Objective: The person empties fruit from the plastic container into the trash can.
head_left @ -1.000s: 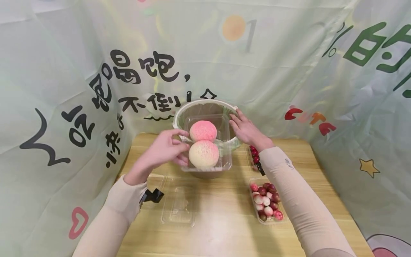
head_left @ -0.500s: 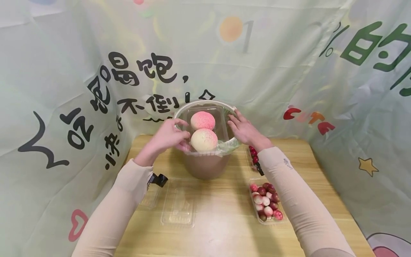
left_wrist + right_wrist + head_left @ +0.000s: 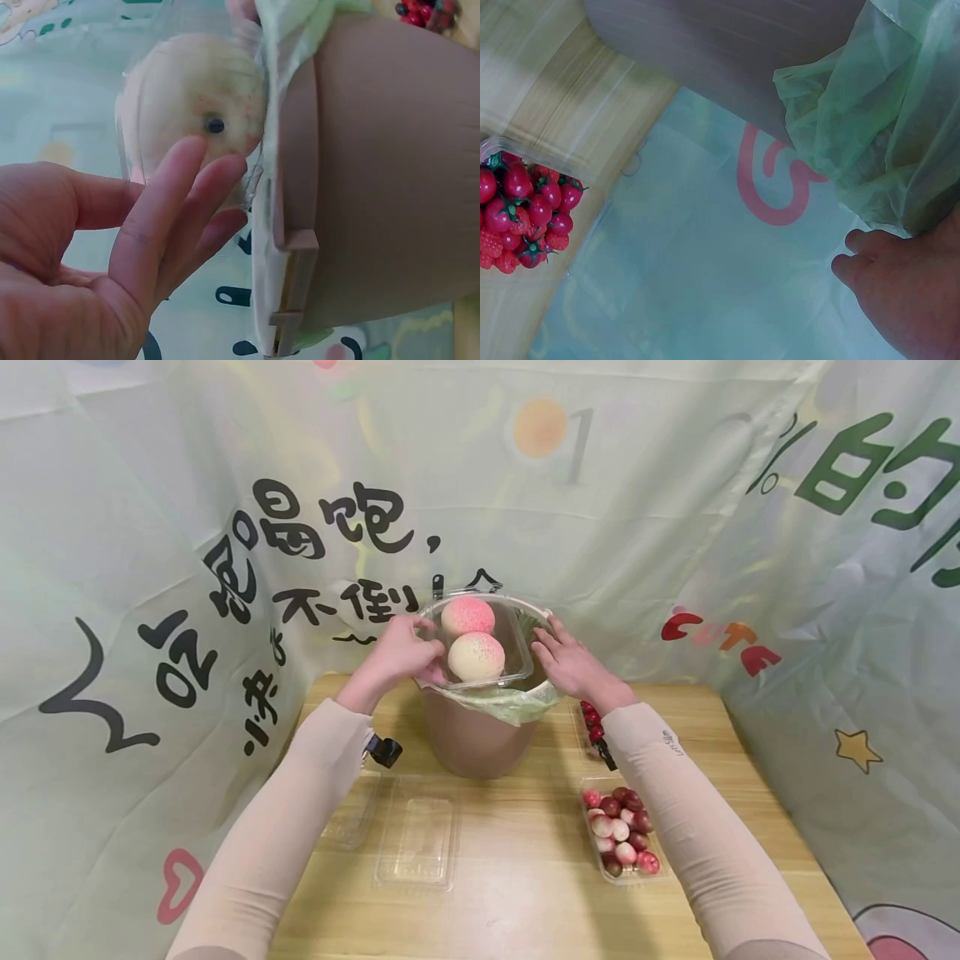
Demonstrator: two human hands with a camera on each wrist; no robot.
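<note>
In the head view my left hand (image 3: 408,652) grips the left edge of a clear plastic box (image 3: 517,647) that overlaps the mouth of a trash can (image 3: 480,739). Two peaches lie in it: a pink one (image 3: 468,617) behind a pale one (image 3: 477,657). The left wrist view shows a peach (image 3: 191,97) through the plastic, with the fingers (image 3: 161,214) spread in front of it. My right hand (image 3: 573,664) rests at the can's right rim, fingers extended. A green bag (image 3: 855,127) lines the can and hangs over its rim, close to the right fingertips.
Two clear plastic containers, one of them a tray (image 3: 416,835), lie on the wooden table (image 3: 517,877) at left. To the right stand a box of small plum-like fruits (image 3: 618,831) and a box of cherry tomatoes and raspberries (image 3: 529,210). Printed cloth (image 3: 600,543) walls the table in.
My left hand has moved up and away with the box of peaches, which now overlaps the can's far rim. More of the can and bag shows below it. My right hand stays at the rim.
</note>
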